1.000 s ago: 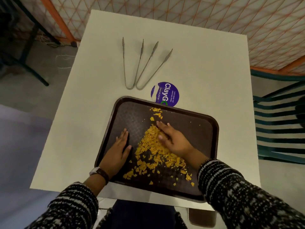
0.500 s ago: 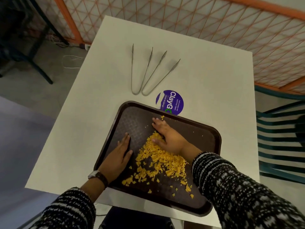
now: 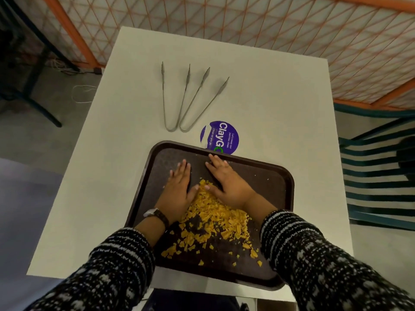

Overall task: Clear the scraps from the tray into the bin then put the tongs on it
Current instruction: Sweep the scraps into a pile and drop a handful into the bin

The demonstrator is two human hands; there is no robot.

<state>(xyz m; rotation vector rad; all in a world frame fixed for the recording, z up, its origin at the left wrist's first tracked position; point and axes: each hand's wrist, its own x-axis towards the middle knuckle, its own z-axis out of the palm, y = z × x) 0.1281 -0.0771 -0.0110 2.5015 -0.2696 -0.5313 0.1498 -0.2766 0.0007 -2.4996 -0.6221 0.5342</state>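
A dark brown tray (image 3: 276, 176) lies at the near edge of the white table (image 3: 269, 97). Yellow scraps (image 3: 215, 218) are heaped in its middle and scattered toward its near side. My left hand (image 3: 178, 187) and my right hand (image 3: 229, 180) rest flat on the tray's far half, palms down, fingers together, their inner edges against the far end of the scrap heap. Neither hand holds anything. Two metal tongs (image 3: 177, 97) (image 3: 202, 102) lie side by side on the table beyond the tray. No bin is visible.
A round purple sticker (image 3: 221, 135) sits on the table, partly under the tray's far rim. An orange mesh fence (image 3: 247, 23) stands behind the table. A green slatted chair (image 3: 377, 176) is at the right, and black stand legs (image 3: 33, 97) at the left.
Both hands slid toward the tray's far side and came closer together, with the scraps now gathered between and behind them. The camera tilted, so the table appears lower in view.
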